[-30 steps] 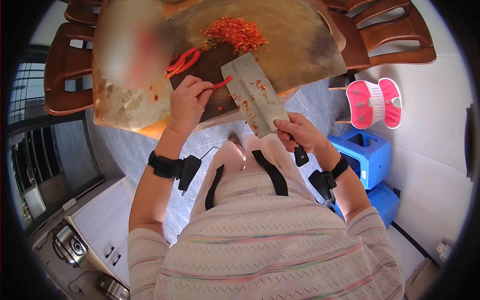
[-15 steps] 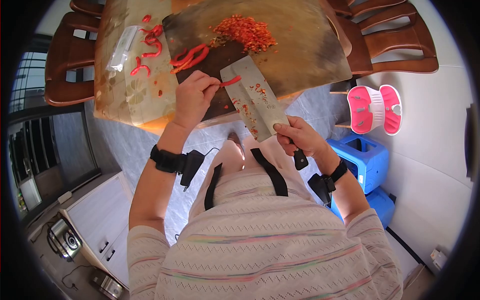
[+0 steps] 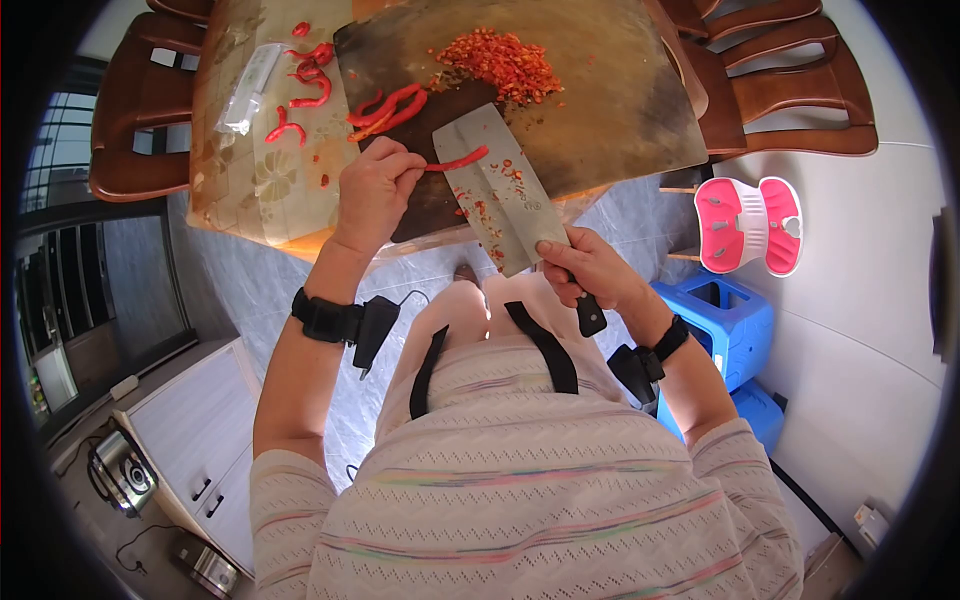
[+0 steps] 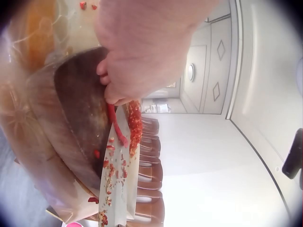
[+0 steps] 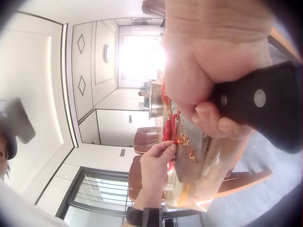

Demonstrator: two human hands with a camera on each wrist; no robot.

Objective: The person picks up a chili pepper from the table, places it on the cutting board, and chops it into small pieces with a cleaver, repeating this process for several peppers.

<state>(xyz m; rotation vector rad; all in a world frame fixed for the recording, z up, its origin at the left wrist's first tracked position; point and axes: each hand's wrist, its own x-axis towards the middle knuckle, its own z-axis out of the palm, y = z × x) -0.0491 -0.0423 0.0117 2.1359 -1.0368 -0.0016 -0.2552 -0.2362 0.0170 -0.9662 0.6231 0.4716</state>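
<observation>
My left hand (image 3: 375, 195) pinches one end of a long red chili pepper (image 3: 458, 162) near the front edge of the dark cutting board (image 3: 620, 120). The pepper's free end lies across the cleaver (image 3: 510, 195) in the head view. My right hand (image 3: 595, 270) grips the cleaver's black handle (image 5: 265, 99), and the broad blade, tilted, points away from me. Chili bits cling to the blade (image 4: 120, 175). A heap of chopped chili (image 3: 500, 65) sits farther back on the board, with several whole peppers (image 3: 390, 110) at its left side.
Left of the board, more red peppers (image 3: 313, 80) and a clear plastic packet (image 3: 250, 90) lie on the patterned tablecloth (image 3: 250, 190). Wooden chairs (image 3: 145, 120) flank the table. Blue stools (image 3: 725, 320) and a pink-and-white seat (image 3: 750, 225) stand at the right.
More of the pepper now extends from my left fingers across the blade. The cleaver has shifted slightly left over the board, still in my right hand. A blurred patch at upper left is gone.
</observation>
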